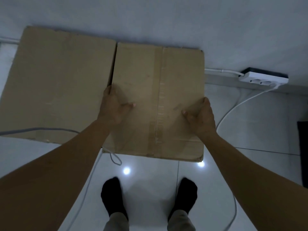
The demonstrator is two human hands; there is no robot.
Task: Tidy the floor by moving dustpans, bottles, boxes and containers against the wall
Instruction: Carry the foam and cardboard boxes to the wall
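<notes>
Gripping the box (141, 72) from both sides, the person stands over it at the middle of the frame. The left grip (115, 105) has its fingers curled over the box's left edge with the thumb flat on top. The right grip (200, 115) does the same on the right edge. Both are clamped on cardboard, not spread.

The box lies between the two grips and stretches away from them toward the wall (166, 22) at the top of the frame. Its taped seam and long axis run straight that way. Its far edge looks to meet the wall, though the base is hidden, so I cannot tell whether a gap is left. Any last push would go up the frame along the seam. The left grip sits slightly higher in the frame, so slightly nearer the wall, and a push might skew the box unless the right grip keeps pace.

A larger box (61, 80) lies just beside it at the left of the frame, their sides close or touching.

Count: two boxes, two grips, one power strip (263, 79) at the upper right by the wall, and several white cables on the floor (250, 130). No dustpans, bottles or other containers show.
</notes>
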